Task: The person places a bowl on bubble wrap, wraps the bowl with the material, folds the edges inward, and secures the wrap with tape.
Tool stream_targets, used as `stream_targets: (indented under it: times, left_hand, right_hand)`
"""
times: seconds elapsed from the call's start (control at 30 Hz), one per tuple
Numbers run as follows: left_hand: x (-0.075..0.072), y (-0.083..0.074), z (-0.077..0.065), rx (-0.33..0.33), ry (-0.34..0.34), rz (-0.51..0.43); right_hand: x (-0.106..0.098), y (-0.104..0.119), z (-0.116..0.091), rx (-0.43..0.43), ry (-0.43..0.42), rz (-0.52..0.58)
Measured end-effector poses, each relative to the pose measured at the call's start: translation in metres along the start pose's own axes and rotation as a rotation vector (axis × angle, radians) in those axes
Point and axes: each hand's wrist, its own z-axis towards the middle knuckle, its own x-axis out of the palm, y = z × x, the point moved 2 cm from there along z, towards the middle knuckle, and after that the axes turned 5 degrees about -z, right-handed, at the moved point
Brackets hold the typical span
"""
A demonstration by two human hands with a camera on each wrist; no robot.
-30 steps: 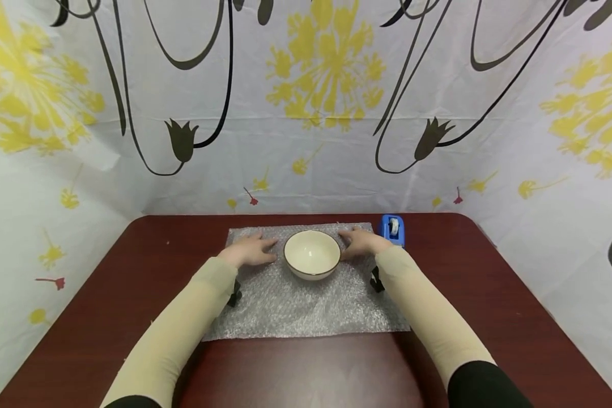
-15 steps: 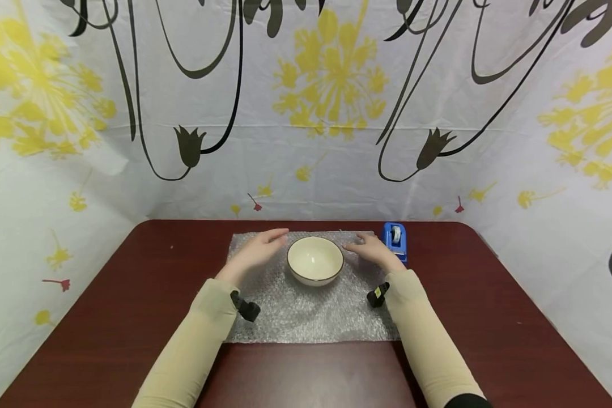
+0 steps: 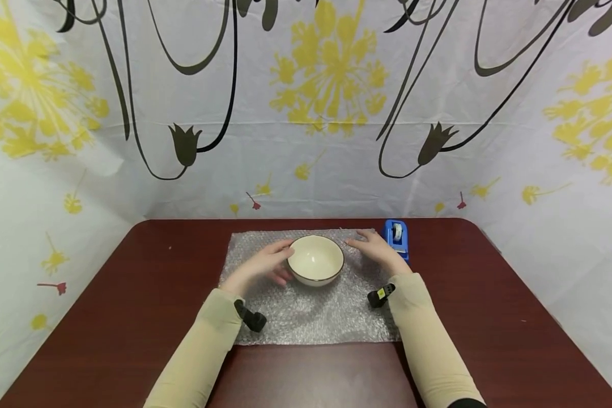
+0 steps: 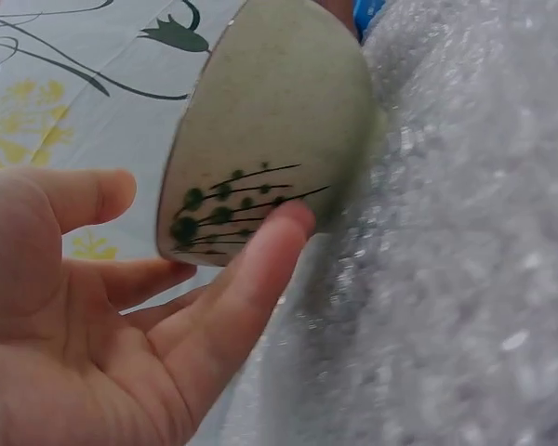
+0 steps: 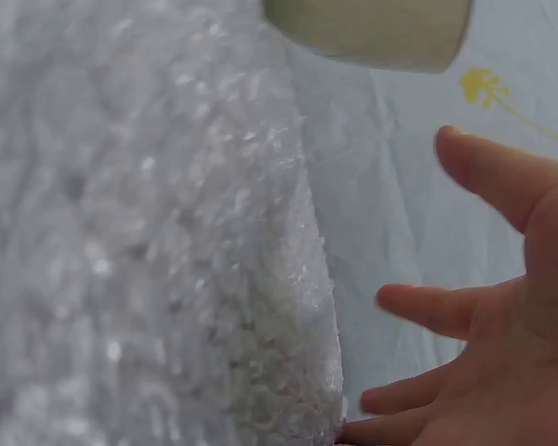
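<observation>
A cream bowl (image 3: 315, 258) with a dark rim stands upright on a sheet of bubble wrap (image 3: 318, 317). My left hand (image 3: 265, 263) is at the bowl's left side, fingertips right at the rim. Up close in the left wrist view, the spread fingers of the left hand (image 4: 102, 325) overlap the bowl's outer wall (image 4: 279, 102), which bears a green dotted pattern. To the right of the bowl, my right hand (image 3: 378, 250) hovers over the wrap with spread fingers and holds nothing. In the right wrist view a gap shows between the right hand (image 5: 502, 307) and the bowl (image 5: 381, 32).
A blue tape dispenser (image 3: 396, 246) stands just beyond the wrap's right edge, close to the right hand. The dark red-brown table (image 3: 178, 294) extends to both sides. A patterned white cloth (image 3: 219, 192) hangs behind and beside it.
Both hands have risen from low on the bubble wrap. My left hand has then come right and down to the bowl's rim; the right stays beside the bowl, which keeps its place.
</observation>
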Motion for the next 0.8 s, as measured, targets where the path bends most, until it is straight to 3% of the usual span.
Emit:
stream_targets:
  times: [0.2,0.6,0.8]
  left_hand:
    - [0.0061,0.0056,0.0016,-0.053,0.048,-0.117]
    - [0.0082,0.0066,0.0028,-0.064,0.035,-0.138]
    - [0.0078,0.0085,0.0057,-0.066,0.042,-0.162]
  right_hand:
    - [-0.0033,0.0052,-0.0032,-0.002,0.007,0.144]
    - [-0.0035,0.0098,-0.0017,-0.016,-0.044,0.076]
    - [-0.0044,0.0084,-0.0009,0.0,-0.094,0.131]
